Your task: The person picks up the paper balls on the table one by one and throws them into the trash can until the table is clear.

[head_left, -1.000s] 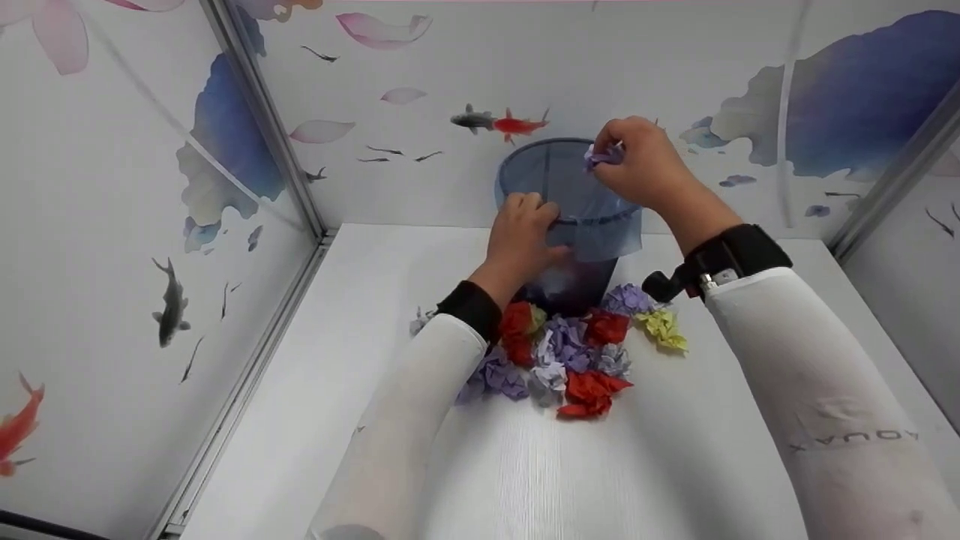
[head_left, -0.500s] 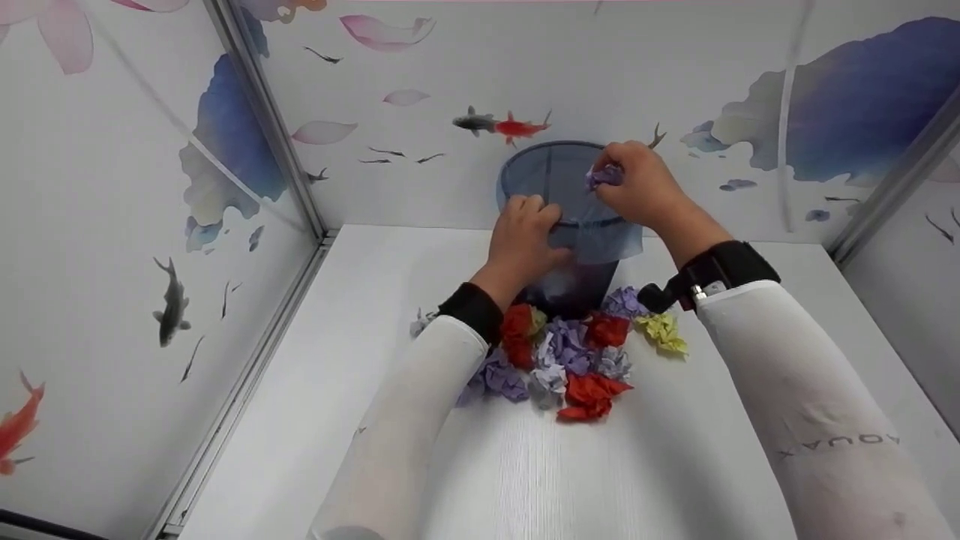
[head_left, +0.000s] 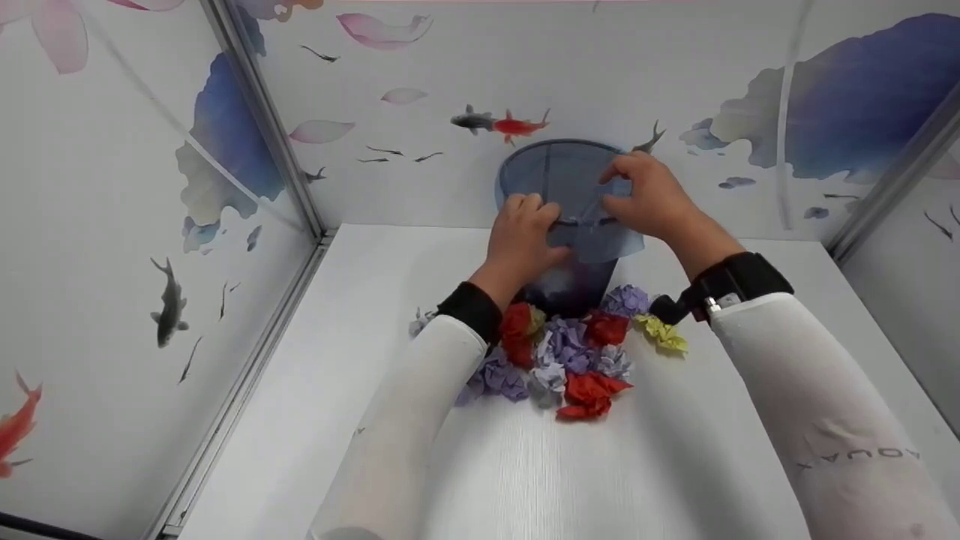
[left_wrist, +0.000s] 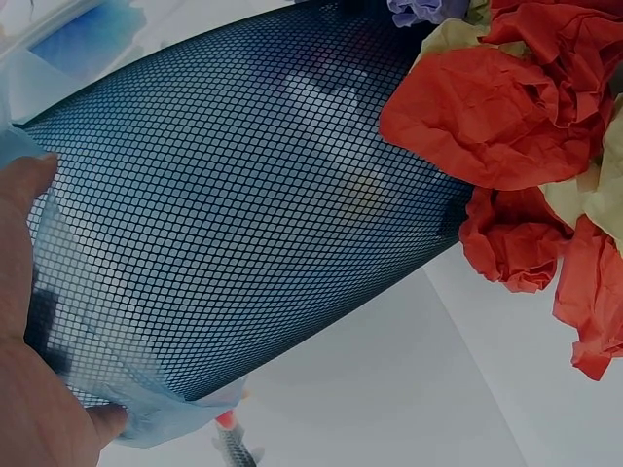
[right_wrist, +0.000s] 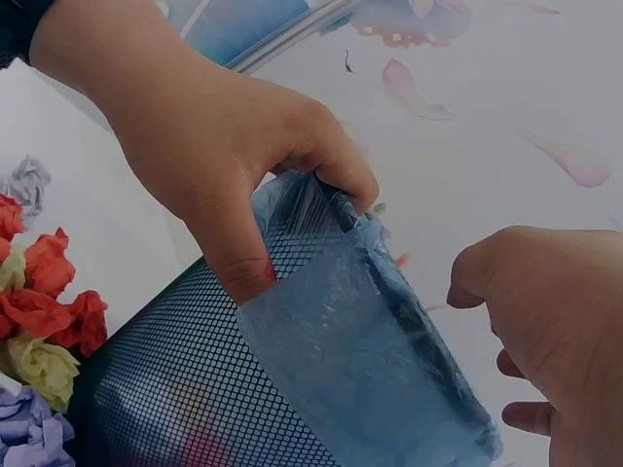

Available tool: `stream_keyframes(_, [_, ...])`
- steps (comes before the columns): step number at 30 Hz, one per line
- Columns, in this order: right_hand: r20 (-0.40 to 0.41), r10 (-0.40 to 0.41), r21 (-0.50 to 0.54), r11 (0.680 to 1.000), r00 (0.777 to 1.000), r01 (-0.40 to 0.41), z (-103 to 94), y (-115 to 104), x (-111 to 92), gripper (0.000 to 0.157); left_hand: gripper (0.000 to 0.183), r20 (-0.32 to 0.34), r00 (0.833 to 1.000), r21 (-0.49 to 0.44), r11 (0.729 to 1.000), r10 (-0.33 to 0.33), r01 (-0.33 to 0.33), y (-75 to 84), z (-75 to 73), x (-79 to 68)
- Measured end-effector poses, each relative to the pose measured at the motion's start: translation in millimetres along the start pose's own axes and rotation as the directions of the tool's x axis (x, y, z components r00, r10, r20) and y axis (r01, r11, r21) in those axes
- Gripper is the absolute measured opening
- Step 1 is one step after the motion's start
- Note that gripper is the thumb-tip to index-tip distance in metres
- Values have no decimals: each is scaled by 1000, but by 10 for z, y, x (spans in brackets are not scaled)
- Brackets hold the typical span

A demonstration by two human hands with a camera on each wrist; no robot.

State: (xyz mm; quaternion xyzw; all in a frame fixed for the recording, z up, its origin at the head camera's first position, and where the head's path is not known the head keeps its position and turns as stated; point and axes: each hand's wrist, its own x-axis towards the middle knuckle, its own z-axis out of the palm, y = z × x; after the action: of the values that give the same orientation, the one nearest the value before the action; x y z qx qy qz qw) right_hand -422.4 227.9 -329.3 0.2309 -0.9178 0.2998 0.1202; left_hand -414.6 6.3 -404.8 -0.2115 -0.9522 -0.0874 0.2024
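A dark mesh wastebasket (head_left: 574, 281), lined with a translucent blue plastic bag (head_left: 611, 241), stands upright near the back wall. My left hand (head_left: 521, 236) grips its front rim, fingers over the edge and thumb outside against the mesh; the right wrist view shows this grip side-on. Over the right side of the opening is my right hand (head_left: 651, 196), thumb and forefinger parted, nothing between them. Colours show dimly through the mesh (left_wrist: 243, 195). In front of the basket lie crumpled paper balls: red (head_left: 592, 395), purple (head_left: 570, 345), grey-white (head_left: 547, 382) and yellow (head_left: 661, 334).
The white tabletop (head_left: 540, 480) carries the paper pile at the basket's foot. A printed wall panel (head_left: 420, 67) rises close behind the basket. On the left a metal frame post (head_left: 262, 112) joins another panel.
My right hand came down toward the rim and let go of the purple paper ball, which is out of sight now. My left hand has kept its hold on the rim.
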Motion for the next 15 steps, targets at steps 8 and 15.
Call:
stream_keyframes(8, [-53, -22, -18, 1000, 998, 21, -228, 191, -298, 23, 52, -19, 1000, -1, 1000, 3, -3, 0, 0, 7])
stream_keyframes(15, [-67, 29, -46, 998, 997, -32, -300, 433, -596, 23, 52, -15, 1000, -9, 1000, 0, -1, 10, 6, -6])
